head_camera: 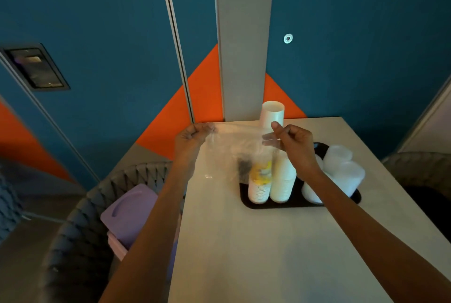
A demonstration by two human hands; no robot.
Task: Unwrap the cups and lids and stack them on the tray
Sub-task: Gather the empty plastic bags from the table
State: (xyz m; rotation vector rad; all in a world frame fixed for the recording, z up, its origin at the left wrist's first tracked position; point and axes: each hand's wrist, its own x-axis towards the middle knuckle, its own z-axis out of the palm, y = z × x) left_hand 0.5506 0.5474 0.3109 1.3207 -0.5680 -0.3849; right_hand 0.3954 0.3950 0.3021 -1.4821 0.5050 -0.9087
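A clear plastic wrapper [227, 148] is stretched in the air between my two hands, above the table. My left hand [192, 137] pinches its left top corner and my right hand [291, 141] pinches its right top edge. Behind and below the wrapper a black tray [251, 205] holds two upside-down cup stacks: one printed yellow [260, 183] and a tall white one [280, 180] whose top rises past my right hand. White lids [341, 168] lie piled on the tray's right side, partly hidden by my right forearm.
The pale table [280, 254] stands against a blue and orange wall. A dark woven chair [80, 229] with a lilac lidded bin [129, 212] on it sits at the left. Another woven chair [419, 168] is at the right edge.
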